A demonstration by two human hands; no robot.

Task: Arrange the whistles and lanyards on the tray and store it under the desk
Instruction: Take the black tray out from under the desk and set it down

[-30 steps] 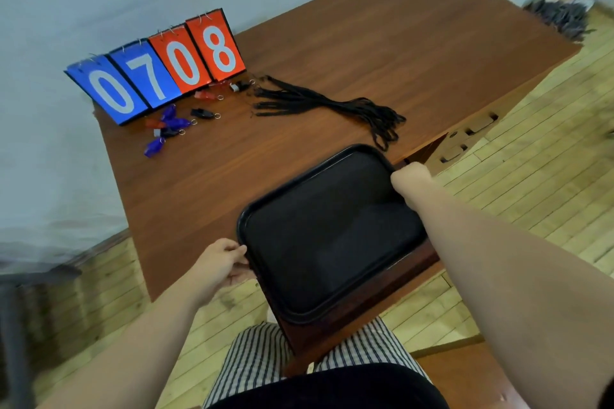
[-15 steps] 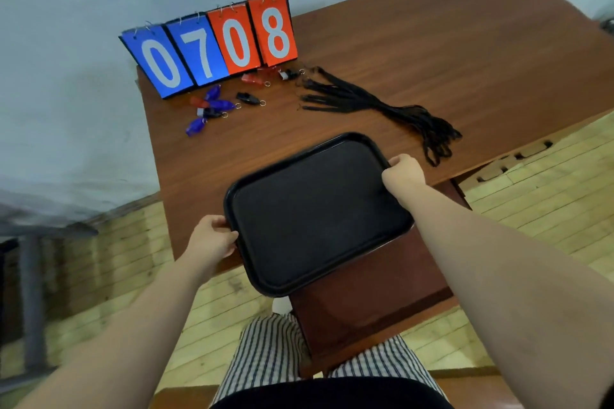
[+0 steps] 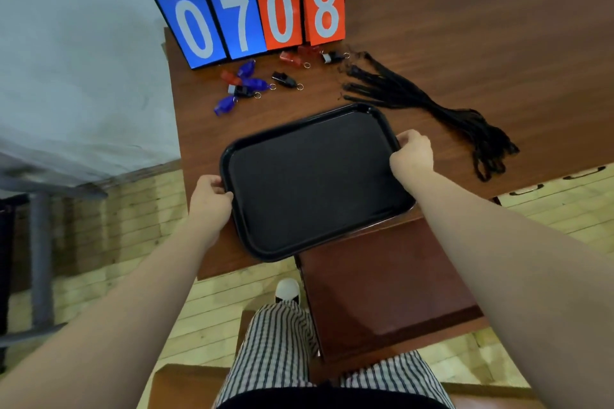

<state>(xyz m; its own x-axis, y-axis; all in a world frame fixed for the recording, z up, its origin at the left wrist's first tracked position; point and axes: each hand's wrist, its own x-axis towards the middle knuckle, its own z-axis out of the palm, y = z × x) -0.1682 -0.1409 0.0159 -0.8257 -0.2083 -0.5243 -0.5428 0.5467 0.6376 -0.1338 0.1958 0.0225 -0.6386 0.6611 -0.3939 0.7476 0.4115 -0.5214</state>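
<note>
An empty black tray (image 3: pixel 315 179) lies over the near edge of the brown desk (image 3: pixel 465 53). My left hand (image 3: pixel 210 202) grips its left rim and my right hand (image 3: pixel 412 153) grips its right rim. Several small whistles, blue (image 3: pixel 255 83), red (image 3: pixel 289 57) and black (image 3: pixel 284 79), lie scattered beyond the tray, near the score cards. A bundle of black lanyards (image 3: pixel 432 109) stretches across the desk to the right of the tray.
A flip scoreboard (image 3: pixel 255 13) reading 0708 stands at the desk's far edge against the wall. A lower brown shelf or drawer top (image 3: pixel 382 282) sticks out under the desk's near edge. My striped trousers (image 3: pixel 275 342) and a shoe are below.
Both hands have carried the tray forward onto the desk, closer to the whistles and lanyards. The camera now looks more steeply down.
</note>
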